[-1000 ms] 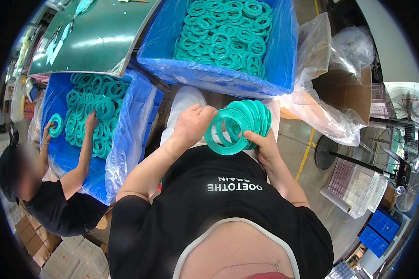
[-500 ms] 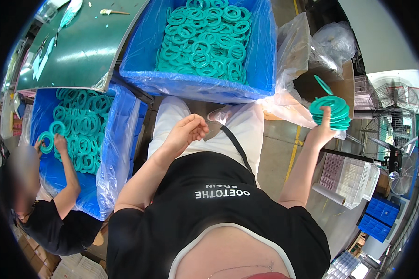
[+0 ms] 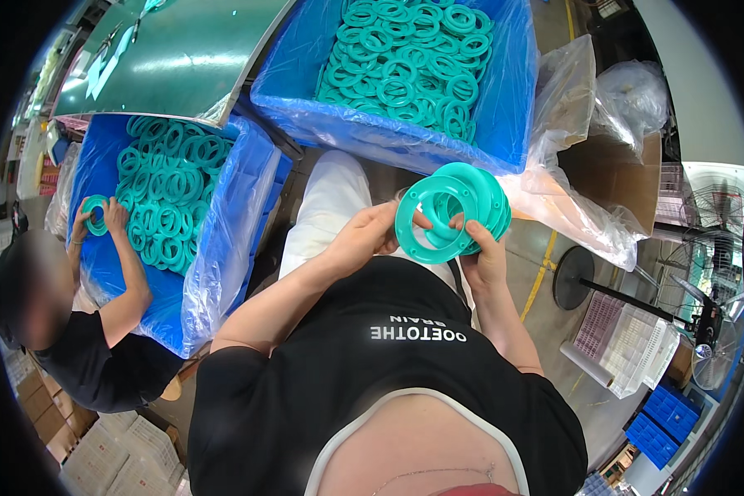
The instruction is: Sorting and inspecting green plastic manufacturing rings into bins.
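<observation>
In front of my body, my right hand (image 3: 484, 252) is closed round a stack of teal plastic rings (image 3: 498, 211). The thumb lies on the near side of the stack. My left hand (image 3: 374, 230) pinches the front ring (image 3: 413, 240) by its left edge, and its fingers are partly hidden behind that ring. This front ring is tilted away from the others, overlapping them. Beyond my hands stands a blue bin (image 3: 517, 99) lined with clear plastic, holding a heap of the same rings (image 3: 397, 70).
An open cardboard carton (image 3: 616, 182) with plastic film stands at the right. On the left, a co-worker (image 3: 99, 347) handles a ring over a second blue bin (image 3: 260, 190). A green table (image 3: 174, 66) is at the far left; a fan (image 3: 707, 314) stands far right.
My right hand has brought the stack from beside the carton to the front of my body. My left hand has moved right and taken hold of the front ring. The view has shifted.
</observation>
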Available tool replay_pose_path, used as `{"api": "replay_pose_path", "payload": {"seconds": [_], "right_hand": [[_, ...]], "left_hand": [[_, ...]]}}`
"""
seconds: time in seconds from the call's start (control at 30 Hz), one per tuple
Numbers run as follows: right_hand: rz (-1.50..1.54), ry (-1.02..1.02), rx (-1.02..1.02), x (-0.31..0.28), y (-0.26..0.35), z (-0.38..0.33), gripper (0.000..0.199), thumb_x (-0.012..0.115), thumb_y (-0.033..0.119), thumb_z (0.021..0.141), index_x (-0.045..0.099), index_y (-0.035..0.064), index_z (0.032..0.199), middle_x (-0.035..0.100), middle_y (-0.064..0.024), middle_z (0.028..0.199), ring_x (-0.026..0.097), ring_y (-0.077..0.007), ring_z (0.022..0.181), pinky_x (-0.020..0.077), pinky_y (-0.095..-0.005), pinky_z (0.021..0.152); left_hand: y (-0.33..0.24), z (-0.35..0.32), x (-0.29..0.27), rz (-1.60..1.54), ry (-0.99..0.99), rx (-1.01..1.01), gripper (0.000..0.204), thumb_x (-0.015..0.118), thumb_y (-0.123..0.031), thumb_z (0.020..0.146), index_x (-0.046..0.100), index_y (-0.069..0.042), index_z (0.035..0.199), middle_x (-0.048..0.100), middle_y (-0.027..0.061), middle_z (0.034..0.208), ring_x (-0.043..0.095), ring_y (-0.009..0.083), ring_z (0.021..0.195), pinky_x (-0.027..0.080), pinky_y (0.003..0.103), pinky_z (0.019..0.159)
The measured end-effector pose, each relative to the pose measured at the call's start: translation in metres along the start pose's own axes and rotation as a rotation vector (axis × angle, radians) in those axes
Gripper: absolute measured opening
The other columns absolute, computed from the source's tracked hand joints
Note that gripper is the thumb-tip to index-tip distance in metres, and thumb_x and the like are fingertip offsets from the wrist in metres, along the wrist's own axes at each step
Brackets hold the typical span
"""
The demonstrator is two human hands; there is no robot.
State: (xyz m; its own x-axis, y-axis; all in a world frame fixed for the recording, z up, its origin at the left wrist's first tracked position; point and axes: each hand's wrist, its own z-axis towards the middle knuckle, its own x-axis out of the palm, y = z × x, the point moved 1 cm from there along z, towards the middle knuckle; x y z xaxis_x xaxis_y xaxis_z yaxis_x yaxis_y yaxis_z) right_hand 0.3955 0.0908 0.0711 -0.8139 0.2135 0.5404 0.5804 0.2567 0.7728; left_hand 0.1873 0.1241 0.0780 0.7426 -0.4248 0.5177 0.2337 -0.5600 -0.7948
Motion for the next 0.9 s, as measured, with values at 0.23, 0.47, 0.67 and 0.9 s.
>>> {"api": "replay_pose_path", "payload": {"seconds": [0.23, 0.47, 0.67, 0.9], "right_hand": [[-0.172, -0.168, -0.147, 0.007, -0.001, -0.008, 0.039, 0.067, 0.008, 0.077, 0.051, 0.0035, 0.112, 0.061, -0.0085, 0.092, 0.061, -0.0185, 0.084, 0.0501, -0.0330, 0.078], [-0.347, -0.211, -0.284, 0.003, -0.008, -0.017, 0.031, 0.069, 0.006, 0.078, 0.055, 0.0038, 0.106, 0.059, -0.0021, 0.093, 0.056, -0.0095, 0.081, 0.0452, -0.0259, 0.072], [-0.352, -0.223, -0.284, 0.001, 0.001, -0.018, 0.030, 0.069, 0.006, 0.078, 0.056, 0.0043, 0.104, 0.058, -0.0019, 0.091, 0.055, -0.0097, 0.079, 0.0441, -0.0248, 0.072], [-0.341, -0.578, -0.903, -0.042, 0.119, 0.007, 0.020, 0.062, 0.002, 0.080, 0.059, -0.0002, 0.100, 0.063, -0.0077, 0.094, 0.059, -0.0159, 0.084, 0.0496, -0.0304, 0.074]], "left_hand": [[0.010, 0.003, -0.003, 0.084, -0.037, 0.132, 0.021, 0.050, -0.022, 0.095, 0.061, -0.004, 0.099, 0.054, -0.0056, 0.075, 0.043, 0.0034, 0.066, 0.033, 0.020, 0.059], [0.006, 0.002, -0.006, 0.702, -0.255, 0.110, 0.018, 0.054, -0.012, 0.091, 0.055, -0.001, 0.106, 0.062, 0.0074, 0.086, 0.053, 0.0077, 0.076, 0.042, 0.025, 0.067], [0.015, 0.008, -0.008, 0.712, -0.157, 0.229, 0.019, 0.052, -0.009, 0.090, 0.050, 0.003, 0.105, 0.053, 0.0082, 0.072, 0.050, 0.0141, 0.065, 0.042, 0.029, 0.062], [-0.002, 0.009, -0.004, -0.135, 0.052, -0.066, 0.020, 0.040, -0.007, 0.087, 0.057, 0.000, 0.094, 0.044, -0.0016, 0.065, 0.032, 0.0028, 0.054, 0.023, 0.017, 0.048]]}}
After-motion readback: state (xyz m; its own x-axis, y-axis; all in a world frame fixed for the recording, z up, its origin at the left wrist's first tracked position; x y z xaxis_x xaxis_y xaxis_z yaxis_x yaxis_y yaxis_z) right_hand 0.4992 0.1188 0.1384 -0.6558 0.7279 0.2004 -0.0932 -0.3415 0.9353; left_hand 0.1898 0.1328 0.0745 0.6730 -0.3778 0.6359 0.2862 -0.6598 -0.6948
